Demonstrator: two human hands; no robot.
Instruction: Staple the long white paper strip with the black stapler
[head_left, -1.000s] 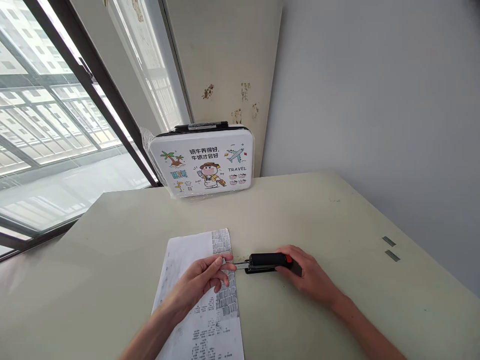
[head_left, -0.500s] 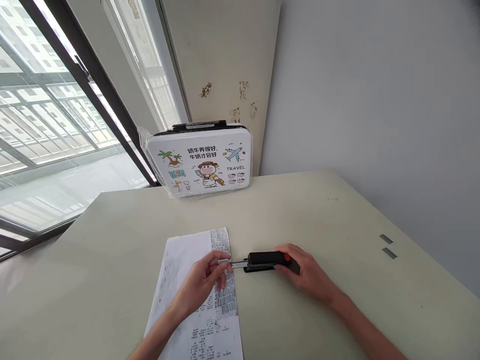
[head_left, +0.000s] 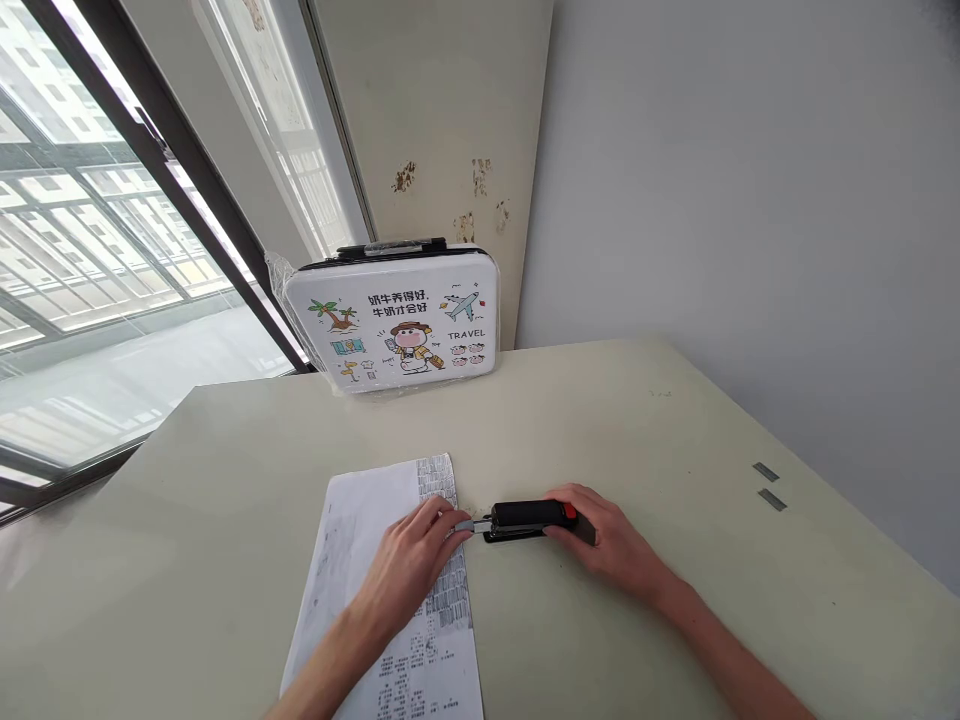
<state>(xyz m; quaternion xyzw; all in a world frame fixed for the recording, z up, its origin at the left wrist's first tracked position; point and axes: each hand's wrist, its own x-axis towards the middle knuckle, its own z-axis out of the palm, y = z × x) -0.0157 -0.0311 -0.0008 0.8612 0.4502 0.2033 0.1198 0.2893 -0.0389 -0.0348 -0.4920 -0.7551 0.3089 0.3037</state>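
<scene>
A black stapler (head_left: 517, 514) with a red part near its rear lies on its base on the table, nose to the left. My right hand (head_left: 600, 535) is closed around its rear end. A thin metal rail (head_left: 482, 525) sticks out of the stapler's front. Over the paper's right edge, my left hand (head_left: 411, 560) pinches a small silver-grey strip of staples (head_left: 463, 526) between thumb and fingers, at the rail's outer end. Its far part is hidden by the fingers. Printed sheets of paper (head_left: 352, 510) lie under my left hand and forearm.
A white cartoon-printed suitcase (head_left: 450, 345) with a black handle stands at the table's back, partly wrapped in clear plastic. Two small dark strips (head_left: 771, 499) lie near the right edge of the table (head_left: 600, 410). A window (head_left: 112, 240) is on the left, a grey wall (head_left: 735, 200) on the right.
My left hand has turned more palm-down and shifted slightly right, bringing the strip closer to the stapler. Less of the rail shows. The right hand keeps its grip; the view has shifted slightly.
</scene>
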